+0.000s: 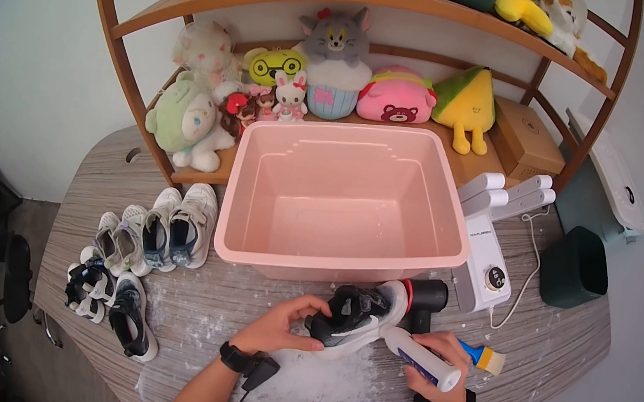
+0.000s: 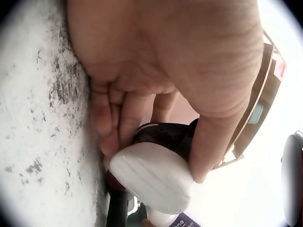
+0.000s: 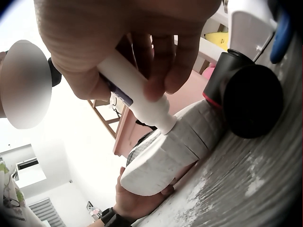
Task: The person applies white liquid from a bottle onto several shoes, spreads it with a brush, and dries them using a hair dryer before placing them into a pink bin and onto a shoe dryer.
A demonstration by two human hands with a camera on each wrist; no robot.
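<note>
A dark shoe with a thick white sole (image 1: 354, 322) is held over the table by the left hand (image 1: 288, 327), its toe or heel end between thumb and fingers. In the left wrist view the white sole (image 2: 154, 177) lies between the thumb and fingers of the left hand (image 2: 165, 61). The right hand (image 1: 443, 362) grips a white bottle (image 1: 419, 357), tilted toward the shoe. From the right wrist view, the nozzle of the bottle (image 3: 137, 92) touches the sole's side (image 3: 177, 146), with the right hand (image 3: 128, 47) curled round the bottle.
A pink tub (image 1: 337, 266) stands behind the shoe. Right of it are a black cylindrical device (image 1: 428, 297), a brush (image 1: 490, 360) and a white appliance (image 1: 483, 263). Several shoes (image 1: 130, 314) stand at left. White powder or residue (image 1: 321, 401) covers the table front. Plush toys fill the shelf.
</note>
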